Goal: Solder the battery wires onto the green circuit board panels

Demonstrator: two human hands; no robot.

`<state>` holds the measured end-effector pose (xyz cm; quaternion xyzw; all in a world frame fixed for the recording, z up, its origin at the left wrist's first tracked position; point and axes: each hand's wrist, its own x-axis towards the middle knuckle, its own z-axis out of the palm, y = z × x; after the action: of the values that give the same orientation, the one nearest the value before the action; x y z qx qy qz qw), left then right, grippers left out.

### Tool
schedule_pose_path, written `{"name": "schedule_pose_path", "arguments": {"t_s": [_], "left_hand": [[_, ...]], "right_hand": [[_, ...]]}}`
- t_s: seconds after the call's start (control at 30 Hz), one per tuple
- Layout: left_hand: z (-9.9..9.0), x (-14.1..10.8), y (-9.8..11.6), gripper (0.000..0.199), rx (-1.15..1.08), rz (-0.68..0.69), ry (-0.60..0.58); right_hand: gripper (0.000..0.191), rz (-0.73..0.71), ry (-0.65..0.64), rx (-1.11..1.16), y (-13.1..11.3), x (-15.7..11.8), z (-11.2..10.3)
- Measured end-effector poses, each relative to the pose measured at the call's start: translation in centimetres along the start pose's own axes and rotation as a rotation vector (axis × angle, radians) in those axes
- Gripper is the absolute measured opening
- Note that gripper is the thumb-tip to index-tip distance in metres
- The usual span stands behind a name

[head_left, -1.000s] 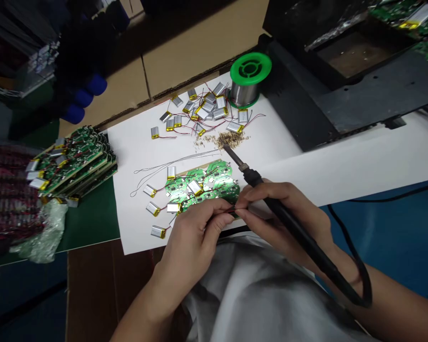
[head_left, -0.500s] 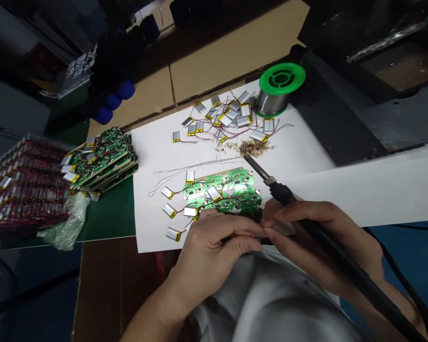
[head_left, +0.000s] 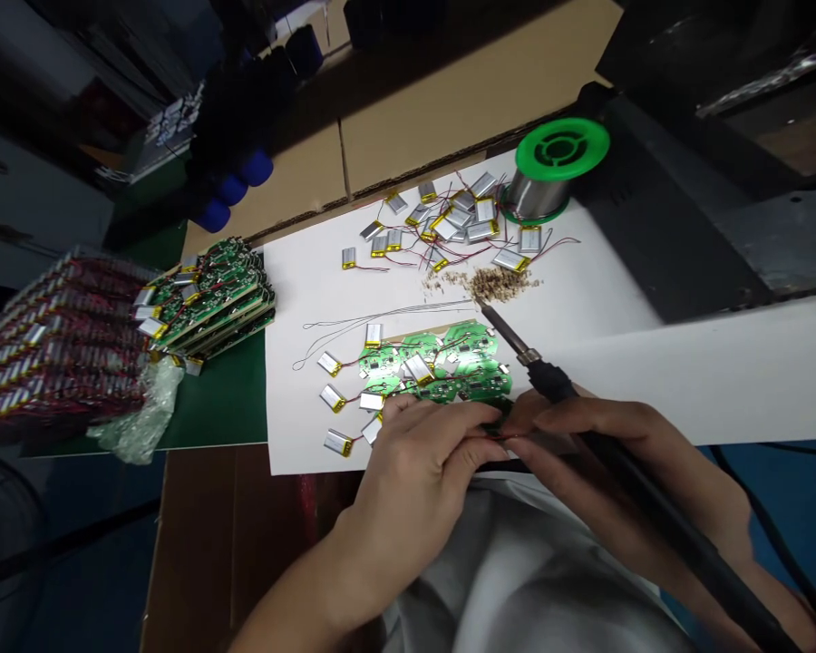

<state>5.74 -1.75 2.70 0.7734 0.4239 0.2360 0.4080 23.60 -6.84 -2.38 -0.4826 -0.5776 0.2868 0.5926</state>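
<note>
In the head view, my right hand (head_left: 643, 462) is closed around a soldering iron (head_left: 554, 383), whose tip points up and left toward brown crumbs. Its fingertips also meet a thin red wire (head_left: 480, 437). My left hand (head_left: 408, 476) pinches that wire between thumb and fingers, close to the right fingertips. Just beyond both hands lies a panel of green circuit boards (head_left: 472, 345), its near edge hidden by them. Small silver batteries with yellow ends, such as one battery (head_left: 419, 369), lie on the panel and along its left side, wired in red and black.
Behind the panel are loose batteries (head_left: 458, 218), a green solder spool (head_left: 540, 195), brown crumbs (head_left: 501, 283) and thin solder strands (head_left: 381, 316) on white paper. Stacked boards (head_left: 224, 295) and a tall battery-covered stack (head_left: 61, 345) stand left. A dark metal box (head_left: 659, 227) stands right.
The red wire now shows between my two hands, where it was barely visible before. The whole scene has shifted slightly right in view. My right hand still grips the soldering iron.
</note>
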Motion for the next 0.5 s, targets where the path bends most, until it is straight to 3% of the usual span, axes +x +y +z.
{"name": "schedule_pose_path", "arguments": {"t_s": [0.17, 0.5], "left_hand": [[-0.32, 0.32, 0.17, 0.017, -0.019, 0.002, -0.02], [-0.92, 0.06, 0.48, 0.014, -0.095, -0.037, -0.021]], "right_hand": [[0.036, -0.04, -0.044, 0.016, -0.11, 0.19, -0.34], [0.046, -0.051, -0.035, -0.072, -0.56, -0.2, -0.59]]}}
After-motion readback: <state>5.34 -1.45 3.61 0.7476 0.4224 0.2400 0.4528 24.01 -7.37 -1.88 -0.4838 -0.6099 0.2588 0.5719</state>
